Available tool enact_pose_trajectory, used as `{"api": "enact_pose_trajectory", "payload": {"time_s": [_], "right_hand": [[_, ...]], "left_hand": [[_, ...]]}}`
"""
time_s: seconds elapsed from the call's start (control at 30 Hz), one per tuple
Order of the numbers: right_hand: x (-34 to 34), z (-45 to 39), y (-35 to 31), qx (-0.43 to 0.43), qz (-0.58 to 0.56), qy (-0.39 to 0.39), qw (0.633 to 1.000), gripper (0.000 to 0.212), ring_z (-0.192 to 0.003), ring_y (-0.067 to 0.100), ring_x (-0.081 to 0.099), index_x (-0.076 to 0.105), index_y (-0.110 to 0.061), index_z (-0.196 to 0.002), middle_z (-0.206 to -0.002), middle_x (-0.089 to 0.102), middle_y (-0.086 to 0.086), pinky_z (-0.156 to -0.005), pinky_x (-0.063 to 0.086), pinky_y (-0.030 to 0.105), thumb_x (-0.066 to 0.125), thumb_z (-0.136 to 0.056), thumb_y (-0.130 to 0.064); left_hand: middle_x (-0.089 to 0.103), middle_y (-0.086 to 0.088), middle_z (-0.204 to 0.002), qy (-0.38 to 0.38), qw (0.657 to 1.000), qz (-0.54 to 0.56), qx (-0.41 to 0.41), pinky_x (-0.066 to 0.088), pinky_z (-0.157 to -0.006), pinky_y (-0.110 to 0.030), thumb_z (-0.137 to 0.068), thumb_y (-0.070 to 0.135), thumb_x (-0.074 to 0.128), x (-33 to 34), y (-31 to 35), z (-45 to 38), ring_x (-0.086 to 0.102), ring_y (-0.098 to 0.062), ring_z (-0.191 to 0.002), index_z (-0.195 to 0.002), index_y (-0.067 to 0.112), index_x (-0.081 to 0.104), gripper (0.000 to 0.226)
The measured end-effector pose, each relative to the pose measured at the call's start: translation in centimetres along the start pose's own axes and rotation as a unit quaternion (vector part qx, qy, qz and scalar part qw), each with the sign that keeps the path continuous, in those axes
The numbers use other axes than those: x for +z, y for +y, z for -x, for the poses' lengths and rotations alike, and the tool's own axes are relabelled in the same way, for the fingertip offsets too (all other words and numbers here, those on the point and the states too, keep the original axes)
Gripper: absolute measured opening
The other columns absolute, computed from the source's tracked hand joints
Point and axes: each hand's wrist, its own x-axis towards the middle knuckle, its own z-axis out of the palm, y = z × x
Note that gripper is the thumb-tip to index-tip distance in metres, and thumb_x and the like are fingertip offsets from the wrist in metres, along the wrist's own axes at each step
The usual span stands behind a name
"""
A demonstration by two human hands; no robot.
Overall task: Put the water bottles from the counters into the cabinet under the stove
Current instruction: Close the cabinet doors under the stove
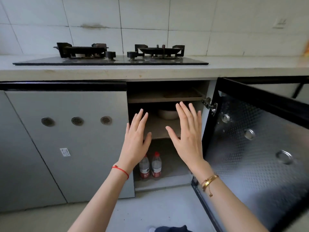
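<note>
Two clear water bottles with red caps and red labels stand upright side by side on the cabinet's bottom shelf, one (144, 166) on the left and one (156, 164) on the right. The cabinet (173, 181) under the stove (110, 60) has its right door (250, 148) swung wide open. My left hand (136, 139) and my right hand (188, 131) are held up flat in front of the opening, fingers spread, holding nothing. The left hand partly covers the left bottle's top.
A metal bowl (168, 113) sits at the back of the middle shelf. The left cabinet door (70, 139) is closed. The open door juts out to my right. The counter (250, 67) runs along a tiled wall.
</note>
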Motion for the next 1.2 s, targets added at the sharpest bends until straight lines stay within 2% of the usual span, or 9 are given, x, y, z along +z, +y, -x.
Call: {"api": "enact_pose_trajectory", "payload": {"time_s": [0.27,0.4,0.57,0.73,0.87,0.97,1.1,1.2], "right_hand": [[-7.0,5.1,5.1,0.057,0.079,0.033,0.995,0.067,-0.15,0.022,0.017,0.028,-0.011,-0.151,-0.158,0.03,0.004,-0.122,0.014,0.05,0.057,-0.096,-0.035],[-8.7,6.2,6.9,0.081,0.096,0.031,0.992,0.067,-0.151,0.022,0.016,0.028,-0.01,-0.151,-0.159,0.029,0.004,-0.121,0.017,0.053,0.058,-0.096,-0.034],[-11.9,7.0,8.6,0.083,0.128,0.072,0.986,0.064,-0.15,0.024,0.017,0.029,-0.009,-0.151,-0.159,0.029,0.005,-0.122,0.014,0.051,0.055,-0.098,-0.034],[-16.8,7.1,10.9,0.07,0.219,0.135,0.964,0.068,-0.15,0.03,0.016,0.028,-0.007,-0.15,-0.157,0.029,0.011,-0.121,0.01,0.055,0.061,-0.095,-0.031],[-21.2,6.7,11.7,0.082,0.249,0.133,0.956,0.073,-0.151,0.027,0.012,0.023,-0.011,-0.152,-0.16,0.022,0.007,-0.121,0.007,0.051,0.062,-0.094,-0.03],[-23.4,7.0,12.1,0.108,0.248,0.13,0.954,0.072,-0.151,0.025,0.01,0.024,-0.008,-0.151,-0.163,0.013,0.0,-0.122,0.007,0.05,0.061,-0.093,-0.031],[-24.3,8.6,12.7,0.163,0.224,0.12,0.953,0.076,-0.151,0.03,0.012,0.019,-0.006,-0.152,-0.158,0.022,0.015,-0.122,0.01,0.051,0.059,-0.094,-0.035],[-23.8,9.8,12.9,0.192,0.192,0.099,0.957,0.076,-0.151,0.029,0.011,0.019,-0.002,-0.151,-0.159,0.021,0.016,-0.123,0.007,0.049,0.054,-0.096,-0.04]], "left_hand": [[0.015,0.004,-0.163,-0.046,0.982,0.049,0.179,0.015,-0.124,-0.05,-0.099,0.023,0.049,2.7,10.6,-3.7,0.007,-0.015,-0.152,-0.153,0.025,0.022,0.06],[0.017,0.005,-0.163,-0.066,0.967,0.073,0.237,0.016,-0.123,-0.051,-0.099,0.022,0.048,4.7,14.5,-5.4,0.007,-0.015,-0.152,-0.153,0.024,0.022,0.06],[0.019,0.005,-0.163,-0.078,0.947,0.105,0.295,0.016,-0.122,-0.053,-0.099,0.02,0.045,7.2,19.5,-7.2,0.008,-0.017,-0.153,-0.153,0.022,0.022,0.058],[0.021,0.006,-0.162,-0.09,0.928,0.119,0.342,0.016,-0.122,-0.053,-0.102,0.027,0.037,9.1,25.1,-9.1,0.01,-0.016,-0.152,-0.152,0.023,0.024,0.053],[0.024,0.009,-0.161,-0.135,0.915,0.094,0.369,0.009,-0.122,-0.053,-0.104,0.034,0.029,9.6,28.1,-9.9,0.009,-0.015,-0.152,-0.151,0.027,0.028,0.048],[0.032,0.013,-0.157,-0.151,0.911,0.053,0.38,0.004,-0.121,-0.056,-0.104,0.039,0.022,9.7,29.4,-9.7,0.008,-0.013,-0.152,-0.147,0.029,0.036,0.047],[0.047,0.016,-0.146,-0.135,0.918,0.076,0.365,0.001,-0.121,-0.058,-0.104,0.04,0.021,9.9,29.6,-8.9,0.015,-0.013,-0.151,-0.136,0.028,0.049,0.044],[0.052,0.018,-0.138,-0.113,0.925,0.086,0.353,0.0,-0.12,-0.059,-0.104,0.038,0.022,9.9,29.2,-8.0,0.018,-0.012,-0.15,-0.129,0.029,0.052,0.04]]}}
